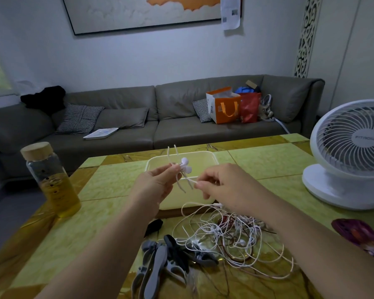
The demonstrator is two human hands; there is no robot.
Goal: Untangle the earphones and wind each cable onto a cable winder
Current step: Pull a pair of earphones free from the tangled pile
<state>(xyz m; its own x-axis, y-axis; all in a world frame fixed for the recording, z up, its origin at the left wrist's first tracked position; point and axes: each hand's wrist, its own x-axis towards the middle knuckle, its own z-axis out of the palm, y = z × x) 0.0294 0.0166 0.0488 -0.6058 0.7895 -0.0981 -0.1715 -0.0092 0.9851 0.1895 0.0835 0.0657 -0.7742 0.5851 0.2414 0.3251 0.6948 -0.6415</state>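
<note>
Green marble-look table [117, 182], mid-frame: white earbuds [185, 164] are pinched by the left hand [154, 184], their thin cable [190, 180] pinched by the right hand [220, 184], held above the tangled cable pile [231, 234], likely for separating.

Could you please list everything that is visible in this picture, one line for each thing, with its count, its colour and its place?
held earphones: one pair, white, above the tray
cable tangle: one heap, white and red, table, near side
cable winders: several, grey and black, table, left of the tangle
tray: one, cream, table centre
bottle: one, clear with yellow liquid, table left
fan: one, white, table right
purple object: one, right table edge
sofa: one, grey, behind the table
cushions: two, checked, on the sofa
bags: two, orange and red, sofa right
left hand: one, pinches the held earphones
right hand: one, pinches their white cable
</note>
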